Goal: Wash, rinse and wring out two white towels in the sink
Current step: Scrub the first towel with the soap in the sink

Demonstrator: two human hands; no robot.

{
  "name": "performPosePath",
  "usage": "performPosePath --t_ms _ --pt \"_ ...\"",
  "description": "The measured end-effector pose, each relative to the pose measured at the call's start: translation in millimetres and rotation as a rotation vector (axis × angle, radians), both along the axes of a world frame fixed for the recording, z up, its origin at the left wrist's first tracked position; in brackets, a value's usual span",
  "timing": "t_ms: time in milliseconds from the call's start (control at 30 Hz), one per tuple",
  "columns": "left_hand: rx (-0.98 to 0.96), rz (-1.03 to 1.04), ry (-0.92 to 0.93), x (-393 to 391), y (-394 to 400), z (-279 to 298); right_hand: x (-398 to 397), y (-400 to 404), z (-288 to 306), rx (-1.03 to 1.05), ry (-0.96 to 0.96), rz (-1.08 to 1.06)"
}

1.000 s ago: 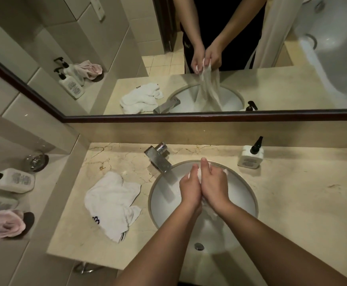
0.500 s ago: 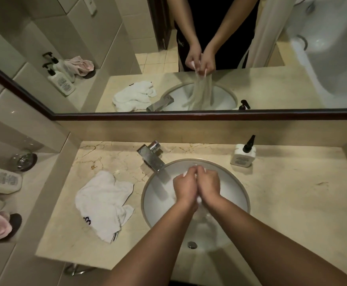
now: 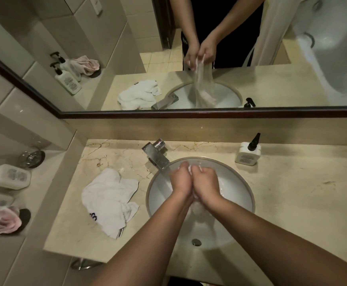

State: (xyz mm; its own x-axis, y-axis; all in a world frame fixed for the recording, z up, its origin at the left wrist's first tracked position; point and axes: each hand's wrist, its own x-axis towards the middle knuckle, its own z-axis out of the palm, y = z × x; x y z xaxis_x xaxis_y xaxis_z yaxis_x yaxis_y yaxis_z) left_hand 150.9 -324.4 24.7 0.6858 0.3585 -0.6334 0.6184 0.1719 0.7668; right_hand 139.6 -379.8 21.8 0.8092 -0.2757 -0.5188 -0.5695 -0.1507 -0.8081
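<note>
Over the round white sink (image 3: pixel 238 195), my left hand (image 3: pixel 181 179) and my right hand (image 3: pixel 206 181) press together and both grip the top of a wet white towel (image 3: pixel 198 209). The towel hangs down between my wrists into the basin, and most of it is hidden behind my hands. The mirror shows it dangling from both hands. A second white towel (image 3: pixel 109 199) lies crumpled on the counter to the left of the sink. The chrome faucet (image 3: pixel 158 155) stands just behind and to the left of my hands.
A white pump bottle (image 3: pixel 248 153) stands at the back right of the sink. On the left ledge are another pump bottle (image 3: pixel 9 177), a glass (image 3: pixel 31 157) and a pink cloth (image 3: pixel 2 220). The drain (image 3: pixel 196 242) is near the front of the basin.
My hands stay pressed together on the towel and have shifted slightly within the sink. The camera has tilted a little, and the towel on the counter has not moved.
</note>
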Motion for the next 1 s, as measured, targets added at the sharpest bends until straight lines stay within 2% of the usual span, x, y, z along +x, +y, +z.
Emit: performPosePath --t_ms 133,233,300,367,433,600,733,900,1000 --pt "-0.011 -0.061 -0.010 -11.7 -14.7 6.8 11.5 -11.8 0.6 -0.001 0.009 -0.147" --pt "0.042 0.030 0.019 -3.6 -2.0 2.7 -5.5 0.6 0.8 0.040 -0.008 -0.042" --pt "-0.009 0.064 0.018 -7.6 -3.1 4.6 -7.5 -1.1 1.2 0.050 -0.010 -0.030" --pt "-0.074 0.024 -0.015 -14.7 -12.8 6.2 4.4 -11.8 0.4 0.050 0.001 -0.121" --pt "-0.048 -0.038 -0.029 -19.4 -18.3 11.1 9.2 -16.4 2.7 0.056 0.020 -0.197" --pt "0.030 0.018 -0.008 -11.0 -2.8 12.2 -10.4 -1.0 2.8 0.086 0.003 -0.038" --pt "-0.023 -0.079 -0.046 -20.4 -22.1 15.9 6.6 -22.1 3.3 0.077 0.042 -0.222" --pt "0.069 -0.041 -0.069 -12.1 -12.2 23.0 -9.8 -10.7 6.3 0.038 -0.027 -0.035" --pt "0.000 -0.113 -0.116 -19.6 -25.4 24.5 5.9 -27.0 8.8 0.030 -0.028 -0.182"
